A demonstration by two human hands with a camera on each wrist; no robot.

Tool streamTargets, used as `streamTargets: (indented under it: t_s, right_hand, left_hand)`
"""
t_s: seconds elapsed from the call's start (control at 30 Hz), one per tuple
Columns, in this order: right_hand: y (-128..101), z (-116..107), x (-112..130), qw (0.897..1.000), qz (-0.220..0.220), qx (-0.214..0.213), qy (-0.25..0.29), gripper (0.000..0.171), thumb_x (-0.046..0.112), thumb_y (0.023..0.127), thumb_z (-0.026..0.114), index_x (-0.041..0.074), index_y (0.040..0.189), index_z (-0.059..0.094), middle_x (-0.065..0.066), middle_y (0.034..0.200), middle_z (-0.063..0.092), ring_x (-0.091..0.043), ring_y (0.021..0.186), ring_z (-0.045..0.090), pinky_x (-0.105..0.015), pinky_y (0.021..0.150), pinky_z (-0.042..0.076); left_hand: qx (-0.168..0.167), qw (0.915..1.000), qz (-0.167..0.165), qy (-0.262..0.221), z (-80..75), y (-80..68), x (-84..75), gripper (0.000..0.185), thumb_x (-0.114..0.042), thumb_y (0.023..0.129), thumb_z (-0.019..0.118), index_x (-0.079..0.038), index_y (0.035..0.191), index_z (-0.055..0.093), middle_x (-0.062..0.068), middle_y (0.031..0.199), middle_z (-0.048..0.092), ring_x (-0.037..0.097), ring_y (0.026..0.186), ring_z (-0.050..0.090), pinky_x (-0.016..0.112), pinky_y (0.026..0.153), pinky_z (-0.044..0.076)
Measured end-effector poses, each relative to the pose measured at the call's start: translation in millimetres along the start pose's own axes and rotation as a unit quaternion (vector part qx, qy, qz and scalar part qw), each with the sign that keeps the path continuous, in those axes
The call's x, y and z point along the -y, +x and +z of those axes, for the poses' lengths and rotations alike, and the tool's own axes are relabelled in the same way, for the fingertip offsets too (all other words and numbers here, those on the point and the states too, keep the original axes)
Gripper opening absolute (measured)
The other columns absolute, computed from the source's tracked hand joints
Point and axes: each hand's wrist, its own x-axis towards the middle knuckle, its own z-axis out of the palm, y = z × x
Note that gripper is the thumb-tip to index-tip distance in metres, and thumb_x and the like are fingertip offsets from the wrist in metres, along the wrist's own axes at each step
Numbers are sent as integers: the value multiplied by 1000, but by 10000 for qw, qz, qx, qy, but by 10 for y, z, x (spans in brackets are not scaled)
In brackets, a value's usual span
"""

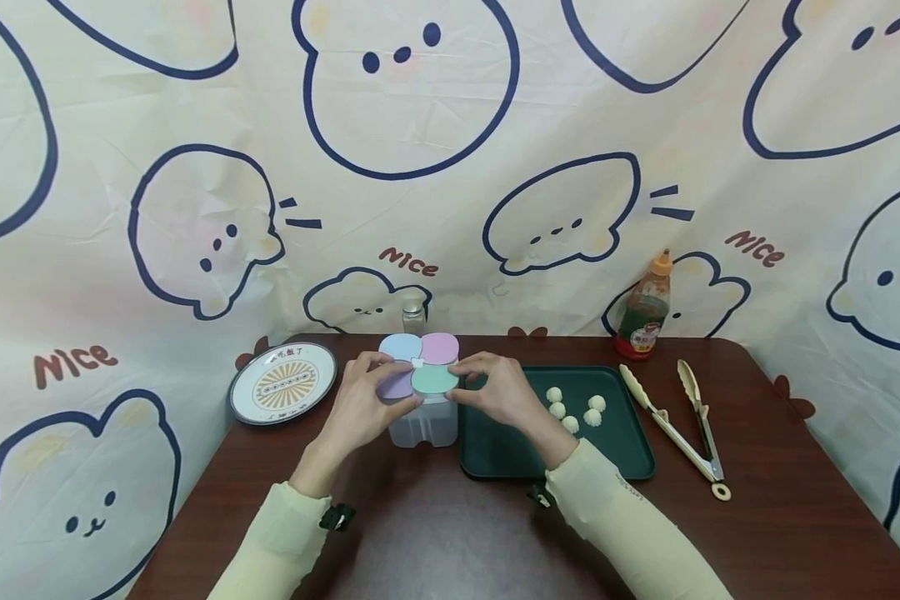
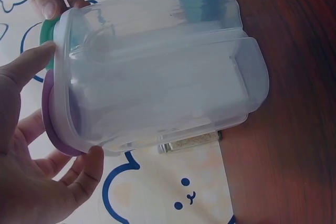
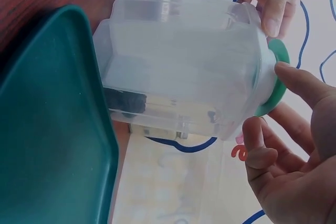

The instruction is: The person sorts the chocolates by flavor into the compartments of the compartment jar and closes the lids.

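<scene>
A clear plastic storage container (image 1: 423, 423) with a lid of four petal-shaped flaps stands upright on the table. Blue (image 1: 401, 347) and pink (image 1: 440, 348) flaps are at the back, purple (image 1: 394, 385) and green (image 1: 434, 379) ones at the front. My left hand (image 1: 360, 390) grips the lid from the left, fingers around the purple flap and thumb near the green one. From the right, my right hand (image 1: 498, 387) holds the green flap's edge between thumb and fingers. The container's clear walls (image 2: 157, 72) show no contents that I can make out.
Right of the container lies a dark green tray (image 1: 502, 458) with several small whitish balls (image 1: 557, 410). Tongs (image 1: 690, 442) and a sauce bottle (image 1: 645, 312) are farther right. At the left is a patterned plate (image 1: 285, 383). A small glass shaker (image 1: 414, 315) stands behind the container.
</scene>
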Motion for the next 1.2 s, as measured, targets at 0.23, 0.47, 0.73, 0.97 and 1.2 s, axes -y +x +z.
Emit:
streamTargets:
  t_s: [0.23, 0.47, 0.73, 0.97, 1.2]
  right_hand:
    - [-22, -22, -29, 9996, -251, 31, -110, 40, 33, 83, 82, 22, 121, 74, 1, 117, 71, -18, 93, 66, -26, 62, 49]
    - [-45, -125, -38, 10000, 9, -48, -31, 45, 36, 83, 81, 21, 125, 70, 0, 122, 69, -25, 102, 66, -29, 70, 51]
    - [-84, -241, -88, 9990, 430, -75, -1, 48, 37, 84, 80, 23, 128, 68, 2, 121, 70, -22, 103, 64, -31, 72, 51]
    - [-142, -334, -197, 9987, 499, -88, 3, 48, 41, 86, 77, 26, 130, 65, 2, 124, 69, -18, 105, 62, -36, 78, 53]
    - [-230, -497, -295, 9985, 489, -241, -44, 50, 40, 88, 76, 21, 133, 64, -1, 126, 69, -21, 106, 64, -41, 82, 54]
  left_hand:
    - [-90, 9999, -47, 123, 12, 7, 6, 48, -49, 81, 79, -26, 123, 70, 6, 130, 51, 25, 116, 42, 41, 89, 41]
    - [-90, 9999, -94, -100, -1, 20, 0, 43, -51, 86, 74, -26, 121, 71, 5, 130, 51, 25, 115, 42, 43, 90, 40]
    - [-30, 9988, -276, -394, -1, 57, 20, 38, -49, 95, 62, -22, 120, 72, 7, 129, 53, 26, 116, 43, 46, 92, 41]
    - [-4, 9981, -452, -419, 6, 77, 33, 50, -56, 98, 53, -16, 121, 71, 8, 128, 54, 27, 119, 43, 48, 97, 43]
    - [-30, 9979, -491, -427, -6, 91, 7, 54, -59, 98, 50, -15, 119, 72, 10, 128, 55, 29, 118, 45, 49, 97, 42]
